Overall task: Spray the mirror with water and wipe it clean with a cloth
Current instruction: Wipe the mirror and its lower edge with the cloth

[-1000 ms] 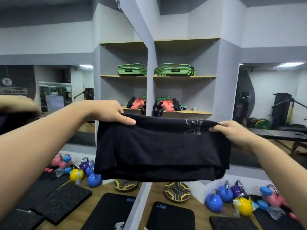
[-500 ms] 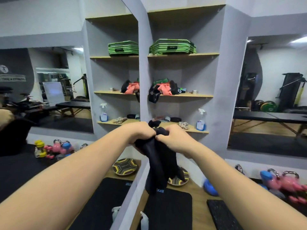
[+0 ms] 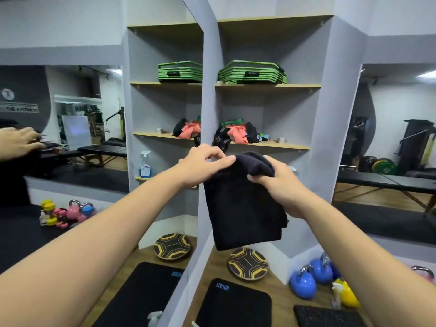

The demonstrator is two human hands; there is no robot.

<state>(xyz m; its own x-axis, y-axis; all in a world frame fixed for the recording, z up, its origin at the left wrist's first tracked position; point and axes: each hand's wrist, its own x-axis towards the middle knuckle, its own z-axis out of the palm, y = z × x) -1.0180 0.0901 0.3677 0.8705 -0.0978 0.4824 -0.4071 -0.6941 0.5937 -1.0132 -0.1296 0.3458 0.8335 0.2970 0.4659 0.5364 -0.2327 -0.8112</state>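
Observation:
A folded black cloth (image 3: 243, 208) hangs in front of me at chest height. My right hand (image 3: 280, 187) grips its upper right part, fingers curled round the fold. My left hand (image 3: 203, 161) pinches the cloth's top left corner with thumb and fingers. The mirror (image 3: 70, 142) covers the wall to my left, and its edge runs down the middle of the view. A spray bottle (image 3: 145, 161) with blue liquid shows in the mirror as a reflection on the lowest shelf. The real bottle is almost hidden behind my right hand.
Grey shelves (image 3: 266, 86) ahead hold green step boards (image 3: 252, 72) and orange and black gear (image 3: 238, 134). On the floor lie black mats (image 3: 233, 303), a round balance board (image 3: 247, 264) and coloured kettlebells (image 3: 304, 282). Another mirror (image 3: 389, 149) is at the right.
The cloth, spread wide between both hands a second ago and then bunched together, now hangs folded from my right hand. Both hands have risen slightly.

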